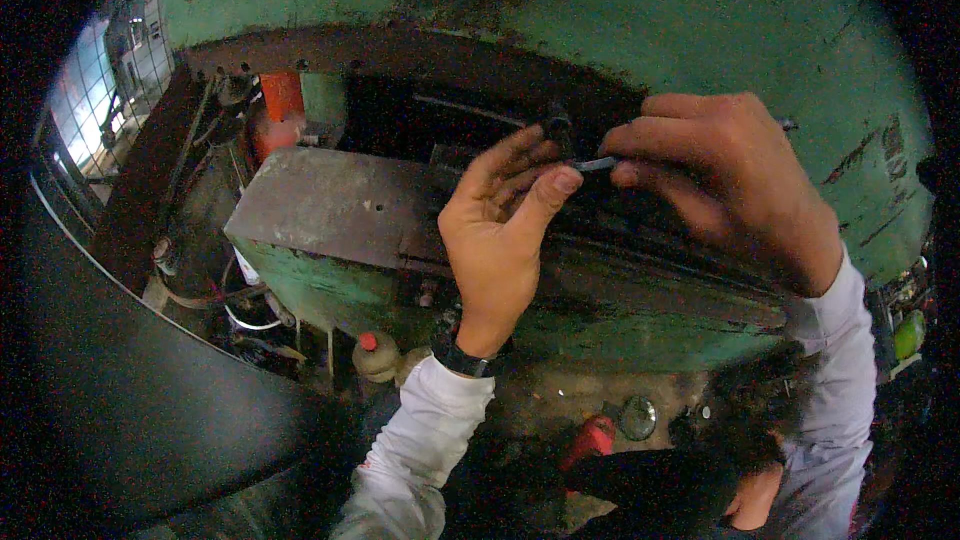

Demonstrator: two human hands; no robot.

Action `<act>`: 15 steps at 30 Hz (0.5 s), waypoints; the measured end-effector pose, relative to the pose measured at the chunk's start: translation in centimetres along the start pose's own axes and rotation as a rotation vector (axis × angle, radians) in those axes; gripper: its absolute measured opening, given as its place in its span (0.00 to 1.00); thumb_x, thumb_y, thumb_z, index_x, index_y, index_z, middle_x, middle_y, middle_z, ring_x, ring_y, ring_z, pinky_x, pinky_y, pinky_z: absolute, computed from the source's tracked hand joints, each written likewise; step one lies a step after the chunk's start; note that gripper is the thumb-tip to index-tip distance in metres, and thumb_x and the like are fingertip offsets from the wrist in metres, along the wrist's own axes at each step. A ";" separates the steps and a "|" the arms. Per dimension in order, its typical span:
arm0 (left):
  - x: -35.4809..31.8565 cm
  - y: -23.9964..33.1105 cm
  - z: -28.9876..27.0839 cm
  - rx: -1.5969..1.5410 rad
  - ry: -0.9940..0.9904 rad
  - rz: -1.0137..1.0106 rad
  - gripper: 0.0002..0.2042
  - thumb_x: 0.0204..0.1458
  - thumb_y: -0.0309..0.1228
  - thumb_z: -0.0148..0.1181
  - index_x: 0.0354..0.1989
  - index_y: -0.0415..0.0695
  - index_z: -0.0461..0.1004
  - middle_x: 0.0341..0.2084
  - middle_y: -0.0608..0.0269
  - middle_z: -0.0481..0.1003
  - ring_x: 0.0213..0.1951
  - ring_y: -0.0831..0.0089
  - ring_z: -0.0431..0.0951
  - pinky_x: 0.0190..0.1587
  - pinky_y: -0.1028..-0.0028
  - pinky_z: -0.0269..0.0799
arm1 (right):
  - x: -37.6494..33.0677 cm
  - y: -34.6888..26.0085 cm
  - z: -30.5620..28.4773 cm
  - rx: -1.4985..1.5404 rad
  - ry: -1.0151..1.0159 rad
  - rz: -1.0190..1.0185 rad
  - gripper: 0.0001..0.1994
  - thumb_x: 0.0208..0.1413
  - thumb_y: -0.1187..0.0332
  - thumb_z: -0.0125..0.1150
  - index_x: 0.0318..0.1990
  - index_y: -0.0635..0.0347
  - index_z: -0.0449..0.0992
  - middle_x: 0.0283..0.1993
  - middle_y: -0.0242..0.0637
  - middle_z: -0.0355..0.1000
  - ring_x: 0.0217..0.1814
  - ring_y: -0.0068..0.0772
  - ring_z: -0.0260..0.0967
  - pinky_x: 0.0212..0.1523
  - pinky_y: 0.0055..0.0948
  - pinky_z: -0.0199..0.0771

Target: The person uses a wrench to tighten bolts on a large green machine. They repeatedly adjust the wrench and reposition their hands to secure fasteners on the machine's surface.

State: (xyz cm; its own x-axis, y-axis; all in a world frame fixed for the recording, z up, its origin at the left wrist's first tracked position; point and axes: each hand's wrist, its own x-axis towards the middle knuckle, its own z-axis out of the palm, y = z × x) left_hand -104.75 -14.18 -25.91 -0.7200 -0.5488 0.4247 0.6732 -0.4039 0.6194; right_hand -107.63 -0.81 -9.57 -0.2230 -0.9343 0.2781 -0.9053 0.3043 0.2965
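Note:
In front of a large green machine (650, 0), both my hands are raised over its dark opening. My left hand (500, 220), with a black watch on the wrist, pinches the near end of a short, thin grey metal piece (597, 164) between thumb and fingers. The fingers of my right hand (730, 165) are closed on the other end of that piece. Its exact kind is too small to tell. Just beyond my left fingertips stands a dark, bolt-like part (558, 125) of the machine. My left fingers are partly curled, and shadow hides some of the right ones.
A flat, worn metal block (340, 195) juts out left of my left hand. Behind it are an orange-red part (282, 100) and hoses. Below stand a pale bottle with a red cap (375, 355) and a red object (590, 440). A dark rounded panel (130, 370) fills the lower left.

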 end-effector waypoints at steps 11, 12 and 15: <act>-0.3 -0.1 0.1 0.107 0.053 0.033 0.17 0.52 0.31 0.70 0.47 0.33 0.78 0.45 0.57 0.79 0.47 0.75 0.75 0.52 0.76 0.69 | 3.3 -1.0 -3.1 -0.173 -0.164 -0.117 0.08 0.42 0.70 0.68 0.33 0.54 0.79 0.25 0.39 0.70 0.28 0.51 0.71 0.26 0.45 0.67; -0.3 0.1 0.1 0.107 0.051 0.042 0.17 0.52 0.31 0.70 0.47 0.33 0.78 0.45 0.56 0.79 0.47 0.75 0.75 0.52 0.76 0.69 | 3.8 -2.3 -3.7 -0.203 -0.166 -0.097 0.08 0.42 0.70 0.68 0.33 0.54 0.79 0.25 0.39 0.70 0.28 0.51 0.71 0.26 0.45 0.67; -0.4 -0.2 0.3 0.127 0.037 0.033 0.18 0.53 0.32 0.69 0.48 0.33 0.78 0.46 0.55 0.79 0.47 0.74 0.75 0.53 0.75 0.69 | 4.1 -4.5 -4.3 -0.233 -0.157 -0.075 0.08 0.42 0.70 0.68 0.33 0.54 0.79 0.25 0.39 0.70 0.28 0.51 0.71 0.26 0.45 0.67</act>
State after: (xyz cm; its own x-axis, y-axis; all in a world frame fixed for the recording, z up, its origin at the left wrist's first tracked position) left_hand -104.61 -13.64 -26.00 -0.6892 -0.5882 0.4231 0.6683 -0.2904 0.6849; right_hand -102.88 -5.18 -5.81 -0.2282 -0.9676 0.1076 -0.8178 0.2505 0.5181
